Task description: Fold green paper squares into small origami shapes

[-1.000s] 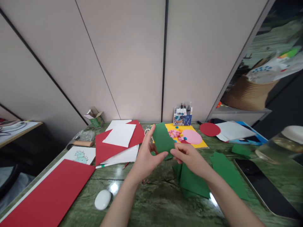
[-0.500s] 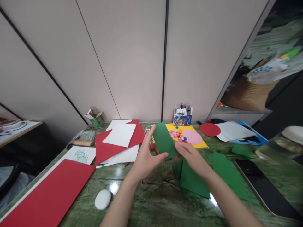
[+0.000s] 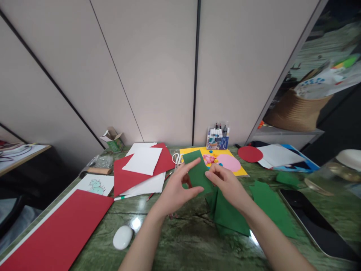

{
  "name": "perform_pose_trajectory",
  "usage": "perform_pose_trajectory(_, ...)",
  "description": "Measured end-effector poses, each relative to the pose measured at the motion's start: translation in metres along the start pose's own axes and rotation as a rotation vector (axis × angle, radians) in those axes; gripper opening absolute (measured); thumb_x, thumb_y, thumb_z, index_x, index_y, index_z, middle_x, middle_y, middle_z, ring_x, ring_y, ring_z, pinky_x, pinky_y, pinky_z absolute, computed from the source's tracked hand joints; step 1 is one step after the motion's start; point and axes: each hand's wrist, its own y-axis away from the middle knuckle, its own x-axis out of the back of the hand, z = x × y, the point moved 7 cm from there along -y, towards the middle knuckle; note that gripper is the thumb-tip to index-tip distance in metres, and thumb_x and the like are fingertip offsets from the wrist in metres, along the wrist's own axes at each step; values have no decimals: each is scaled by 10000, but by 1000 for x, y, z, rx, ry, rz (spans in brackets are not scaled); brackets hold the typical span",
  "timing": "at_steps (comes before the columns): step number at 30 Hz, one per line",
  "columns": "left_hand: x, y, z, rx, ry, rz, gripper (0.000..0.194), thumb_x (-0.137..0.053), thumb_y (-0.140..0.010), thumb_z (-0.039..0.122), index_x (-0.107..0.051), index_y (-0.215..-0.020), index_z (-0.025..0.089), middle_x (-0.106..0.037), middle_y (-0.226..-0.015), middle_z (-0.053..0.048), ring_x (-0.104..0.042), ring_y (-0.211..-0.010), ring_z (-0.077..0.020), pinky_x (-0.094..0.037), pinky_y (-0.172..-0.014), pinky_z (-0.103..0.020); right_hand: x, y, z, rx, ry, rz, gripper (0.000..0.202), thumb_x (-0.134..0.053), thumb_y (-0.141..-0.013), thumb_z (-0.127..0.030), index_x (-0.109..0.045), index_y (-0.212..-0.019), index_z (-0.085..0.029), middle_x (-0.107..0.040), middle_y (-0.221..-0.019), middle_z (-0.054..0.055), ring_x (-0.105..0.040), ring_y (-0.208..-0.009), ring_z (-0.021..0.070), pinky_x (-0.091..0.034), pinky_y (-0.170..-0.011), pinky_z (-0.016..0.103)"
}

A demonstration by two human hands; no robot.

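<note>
A small piece of green paper [image 3: 197, 170] is held up over the middle of the table. My right hand [image 3: 224, 183] pinches its right edge between thumb and fingers. My left hand [image 3: 176, 188] is at the paper's left side, index finger and thumb spread wide across its front, other fingers partly hidden behind it. Below my right wrist lie folded green sheets [image 3: 229, 214], and more green paper [image 3: 272, 209] lies to their right. Behind the held piece, white-handled scissors [image 3: 177, 158] rest by a yellow sheet [image 3: 241, 172] with a pink oval [image 3: 229, 163].
Red card [image 3: 60, 229] and a white oval object [image 3: 122, 237] are at the left. A black phone [image 3: 316, 222] and a clear container [image 3: 332, 175] are at the right. A marker box [image 3: 218, 137] stands by the wall.
The green piece has shifted slightly right and down. My left index finger has moved from its upper left edge to across its front, and the scissors' handles show more.
</note>
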Motion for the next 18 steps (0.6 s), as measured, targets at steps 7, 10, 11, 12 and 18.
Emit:
perform_pose_trajectory(7, 1, -1, -3, 4, -36, 9, 595, -646, -688, 170, -471, -1231, 336, -535, -1068, -50, -540, -881, -198, -494, -753, -368, -1, 1, -3, 26, 59, -10, 288, -407, -866, -369, -368, -635, -202, -332, -596, -46, -336, -556, 119, -282, -512, 238)
perform_pose_trajectory(10, 1, 0, -1, 3, -9, 25, 617, -645, -684, 170, -453, -1249, 327, -520, -1123, -59, -546, -917, -210, -495, -776, -382, -1, 2, -7, 50, 78, -26, 285, -426, -858, -361, -382, -628, -198, -344, -597, -43, -348, -567, 120, -282, -519, 239)
perform_pose_trajectory(11, 1, 0, -1, 0, -2, 29, 622, -645, -682, 167, -452, -1252, 322, -518, -1130, -62, -548, -922, -213, -497, -777, -384, -1, 2, -9, 59, 90, -23, 298, -432, -855, -360, -372, -613, -197, -342, -591, -44, -345, -564, 120, -277, -518, 239)
perform_pose_trajectory(12, 1, 0, 0, -3, 3, 31, 624, -644, -680, 164, -452, -1254, 318, -519, -1132, -64, -549, -926, -215, -499, -777, -386, 0, 2, -10, 66, 101, -18, 313, -434, -854, -360, -354, -598, -198, -336, -584, -45, -339, -560, 118, -272, -516, 240)
perform_pose_trajectory(18, 1, 0, 1, -10, 2, 28, 630, -641, -675, 151, -451, -1255, 307, -522, -1143, -69, -543, -960, -229, -503, -785, -401, -1, 4, -9, 52, 101, -38, 332, -432, -856, -355, -300, -591, -203, -306, -574, -51, -313, -543, 113, -261, -499, 237)
